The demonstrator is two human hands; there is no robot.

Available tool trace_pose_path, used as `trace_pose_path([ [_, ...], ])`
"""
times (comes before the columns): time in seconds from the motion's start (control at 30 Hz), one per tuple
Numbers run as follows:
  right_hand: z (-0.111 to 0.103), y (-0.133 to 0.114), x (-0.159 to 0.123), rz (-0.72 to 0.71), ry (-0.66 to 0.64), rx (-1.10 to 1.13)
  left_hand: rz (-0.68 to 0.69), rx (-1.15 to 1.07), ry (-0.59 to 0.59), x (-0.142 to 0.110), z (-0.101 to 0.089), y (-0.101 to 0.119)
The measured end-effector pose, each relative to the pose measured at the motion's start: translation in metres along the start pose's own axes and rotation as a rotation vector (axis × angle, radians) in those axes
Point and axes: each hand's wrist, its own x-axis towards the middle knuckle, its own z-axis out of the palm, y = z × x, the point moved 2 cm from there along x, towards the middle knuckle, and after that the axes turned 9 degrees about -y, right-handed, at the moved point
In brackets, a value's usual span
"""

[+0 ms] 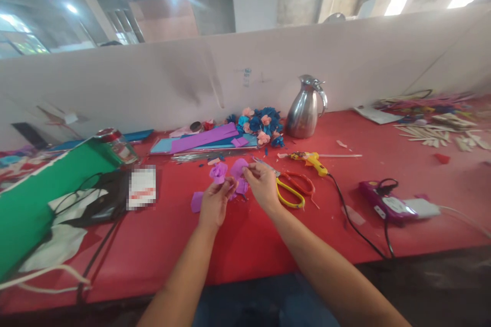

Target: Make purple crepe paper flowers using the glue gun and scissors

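My left hand (214,203) is closed on a small purple paper flower (219,172), pinching its base. My right hand (262,183) is closed on a purple paper petal piece (239,169) beside the flower. Both hands hover just above the red table (245,245). Another purple paper scrap (197,201) lies left of my left hand. Yellow-handled scissors (289,192) and red-handled scissors (301,180) lie right of my right hand.
A yellow glue gun (312,160) with a black cord lies right of the scissors. A steel jug (305,108), a heap of blue and pink paper flowers (261,125), coloured paper sheets (205,140), a purple power strip (387,204) and a green bag (42,199) surround the work spot.
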Motion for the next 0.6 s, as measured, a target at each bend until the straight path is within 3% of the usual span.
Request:
trace_pose_path([
  [0.6, 0.0034, 0.0047, -0.0018, -0.015, -0.004, -0.078, -0.005, 0.050, 0.003, 0.0009, 0.0042, -0.0021],
])
